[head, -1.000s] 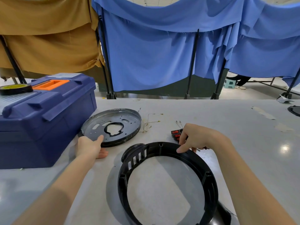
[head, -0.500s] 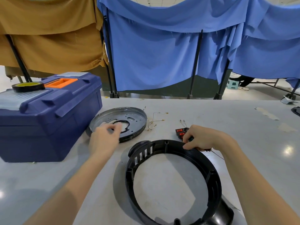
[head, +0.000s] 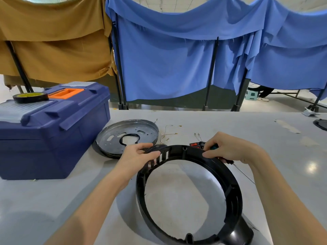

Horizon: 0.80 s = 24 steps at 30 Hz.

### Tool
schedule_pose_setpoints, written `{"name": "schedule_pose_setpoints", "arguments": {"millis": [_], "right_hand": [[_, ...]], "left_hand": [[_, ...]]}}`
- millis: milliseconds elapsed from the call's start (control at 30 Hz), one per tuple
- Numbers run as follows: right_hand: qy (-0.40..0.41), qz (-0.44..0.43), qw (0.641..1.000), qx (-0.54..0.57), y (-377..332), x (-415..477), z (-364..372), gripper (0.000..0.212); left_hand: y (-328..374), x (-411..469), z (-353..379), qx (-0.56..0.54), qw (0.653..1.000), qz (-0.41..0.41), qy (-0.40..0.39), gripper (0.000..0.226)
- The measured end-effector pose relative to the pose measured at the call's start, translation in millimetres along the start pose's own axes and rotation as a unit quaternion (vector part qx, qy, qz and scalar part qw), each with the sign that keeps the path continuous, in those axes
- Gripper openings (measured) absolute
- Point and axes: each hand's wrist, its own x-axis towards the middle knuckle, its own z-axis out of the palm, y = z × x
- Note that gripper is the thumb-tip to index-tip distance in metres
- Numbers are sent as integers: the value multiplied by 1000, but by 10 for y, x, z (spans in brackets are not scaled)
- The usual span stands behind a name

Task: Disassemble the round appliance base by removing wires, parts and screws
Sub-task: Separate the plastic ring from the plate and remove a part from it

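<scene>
left hand (head: 136,157) – grips black ring (head: 231,184) | right hand (head: 230,150) – holds screwdriver (head: 213,147)

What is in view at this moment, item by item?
ring housing: one, black, on the table nearest the camera
metal plate: one, dark grey, beyond the ring, beside the toolbox
loose wires: several, thin and pale, right of the plate
switches: red and black, count unclear, behind the ring's far rim
screwdriver: one, teal handle, in the right hand
toolbox: one, blue with an orange handle, on the table's left
tape roll: one, black, on the toolbox lid
table: one, pale grey
curtains: blue and tan, behind the table
left hand: grips the ring's far left rim
right hand: holds the screwdriver, fingertips on the rim
</scene>
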Motion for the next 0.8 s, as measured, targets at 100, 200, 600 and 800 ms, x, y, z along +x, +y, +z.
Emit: {"name": "schedule_pose_setpoints", "arguments": {"millis": [100,200,600,800], "right_hand": [[10,-3,1000,8,16,5,-6,22],[20,-7,1000,17,38,9,-17,21],[70,-15,997,23,155,23,-84,22],[102,0,994,39,291,24,-143,25]], "left_hand": [[37,-4,11,-32,999,-8,-17,30],[61,31,24,-62,998,-23,-14,30],[-16,63,-8,-75,994,-52,60,39],[-56,26,-46,-78,994,-79,-15,57]]}}
